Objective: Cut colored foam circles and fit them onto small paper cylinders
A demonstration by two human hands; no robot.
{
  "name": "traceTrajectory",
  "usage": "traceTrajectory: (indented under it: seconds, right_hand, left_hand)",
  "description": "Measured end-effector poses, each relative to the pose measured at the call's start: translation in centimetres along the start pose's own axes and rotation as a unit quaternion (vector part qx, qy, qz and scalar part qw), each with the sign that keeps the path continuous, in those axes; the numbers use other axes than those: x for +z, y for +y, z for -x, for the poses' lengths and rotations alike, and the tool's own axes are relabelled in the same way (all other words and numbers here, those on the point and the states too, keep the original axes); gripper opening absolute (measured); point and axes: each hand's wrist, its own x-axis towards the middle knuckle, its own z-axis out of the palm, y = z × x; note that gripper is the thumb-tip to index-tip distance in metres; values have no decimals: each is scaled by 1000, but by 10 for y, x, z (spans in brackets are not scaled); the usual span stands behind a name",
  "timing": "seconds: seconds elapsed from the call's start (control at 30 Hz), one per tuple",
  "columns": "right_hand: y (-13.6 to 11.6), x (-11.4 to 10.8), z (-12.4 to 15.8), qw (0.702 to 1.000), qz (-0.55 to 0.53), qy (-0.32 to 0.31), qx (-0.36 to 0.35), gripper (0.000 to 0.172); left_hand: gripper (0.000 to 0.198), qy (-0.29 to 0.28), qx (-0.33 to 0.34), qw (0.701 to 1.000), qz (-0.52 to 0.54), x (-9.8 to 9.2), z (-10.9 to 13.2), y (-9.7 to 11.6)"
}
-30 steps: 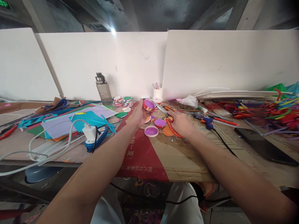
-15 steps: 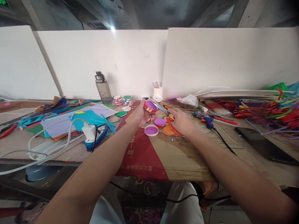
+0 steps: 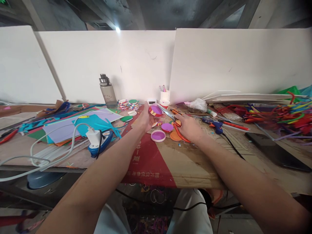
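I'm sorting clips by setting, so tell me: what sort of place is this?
It looks like a craft workspace, perhaps a small workshop. The signs are the scissors in the right hand, the coloured sheets and what appears to be a glue gun.

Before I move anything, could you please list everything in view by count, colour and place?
Held round: one, purple inside, in left hand
Scissors: one, orange-handled, in right hand
Cardboard: count unclear, red and brown, centre
Shallow rounds: two, purple inside, on cardboard
Orange disc: one, orange, beside them
Bottle: one, grey, back left
Small stacks: two, multicoloured, beside bottle
Cups: several, white, back centre
Paper sheets: several, mixed colours, left
Power strip: one, blue, left
Plug adapter: one, white, at power strip
Glue gun: one, blue, right
Flat slab: one, black, right
Craft strips: many, mixed colours, right
Panels: three, white, behind
Legs: two, pale trousers, below
Left hand and right hand: two, bare, centre
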Motion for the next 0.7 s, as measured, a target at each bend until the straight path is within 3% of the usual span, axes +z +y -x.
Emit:
traceTrajectory:
  seconds: [0.17,0.33,0.7]
  right_hand:
    - [-3,-3,1,1000,-12,1,6,38]
    - [-3,-1,2,1000,-16,1,16,45]
    - [-4,-1,2,1000,-7,-4,16,46]
  left_hand:
    - [46,-7,61,998,5,6,4,-3]
    - [55,20,42,999,-2,8,6,1]
    - [60,-33,-15,999,-36,7,10,5]
